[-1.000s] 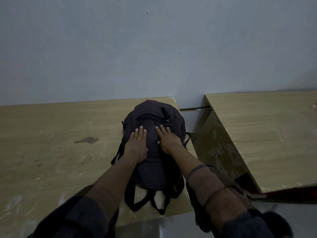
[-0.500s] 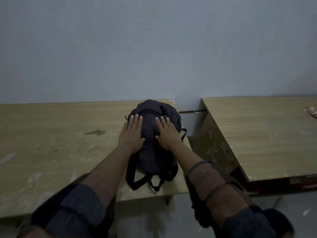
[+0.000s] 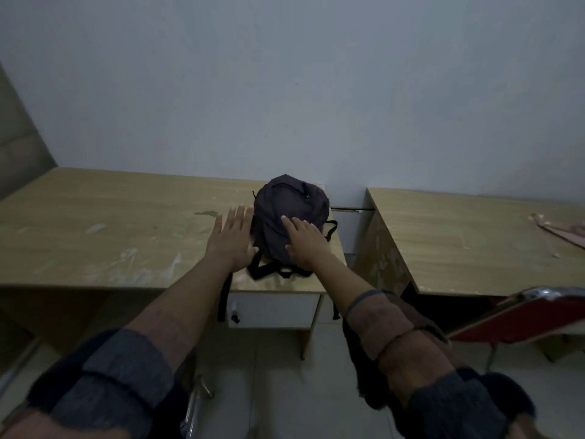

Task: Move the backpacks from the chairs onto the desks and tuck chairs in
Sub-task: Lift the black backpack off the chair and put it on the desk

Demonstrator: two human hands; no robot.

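A dark backpack [image 3: 289, 210] lies on the right end of the left wooden desk [image 3: 110, 229], its straps trailing to the front edge and over it. My left hand [image 3: 232, 239] is flat and open beside the pack's left side, fingers spread. My right hand [image 3: 305, 240] rests open on the pack's near right part, gripping nothing. A red chair [image 3: 531, 315] with a chrome frame stands at the right, in front of the second desk [image 3: 474, 239]. Chrome chair legs [image 3: 196, 397] show low between my arms.
A white drawer front [image 3: 275, 310] sits under the left desk's right end. A narrow gap separates the two desks. A pinkish item [image 3: 566, 232] lies at the right desk's far edge. A grey wall runs behind both desks. Pale tiled floor lies below.
The view has pulled back from the desk. My left hand slid off the backpack to its left side; my right hand stays on the pack. The red chair came into view.
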